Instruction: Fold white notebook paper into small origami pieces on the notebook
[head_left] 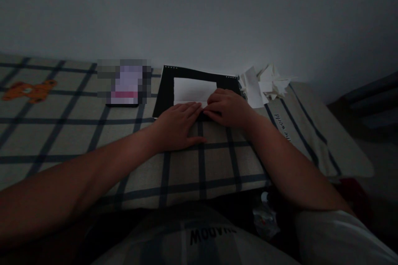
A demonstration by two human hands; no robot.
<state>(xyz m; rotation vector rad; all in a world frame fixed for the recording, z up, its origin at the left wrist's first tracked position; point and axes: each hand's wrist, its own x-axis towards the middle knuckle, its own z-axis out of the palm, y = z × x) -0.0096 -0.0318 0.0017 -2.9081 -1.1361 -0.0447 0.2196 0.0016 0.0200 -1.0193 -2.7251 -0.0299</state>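
Item: white paper sheet (192, 90), lying on a black board (164, 91) set on a checked cloth (93, 132) close under the pale wall; near edge of the sheet turned up into a narrow folded band, the rest flat and uncreased as far as the dim light shows. Left hand (178, 126): flat, palm down, fingers together and stretched out, fingertips at the sheet's near edge, grasping nothing. Right hand (226, 107): fingers curled down over the near right corner of the sheet, pressing on the fold; whether it pinches the paper or only presses cannot be told. Progress, as judged: one low fold begun along the near edge and under pressure; most of the sheet not yet folded. Adjacent: heap of white folded paper pieces (264, 85) just right of the board, apparently finished or discarded work; a phone (124, 85) left of the board, blurred out; an orange bear print (29, 90) on the cloth, far left
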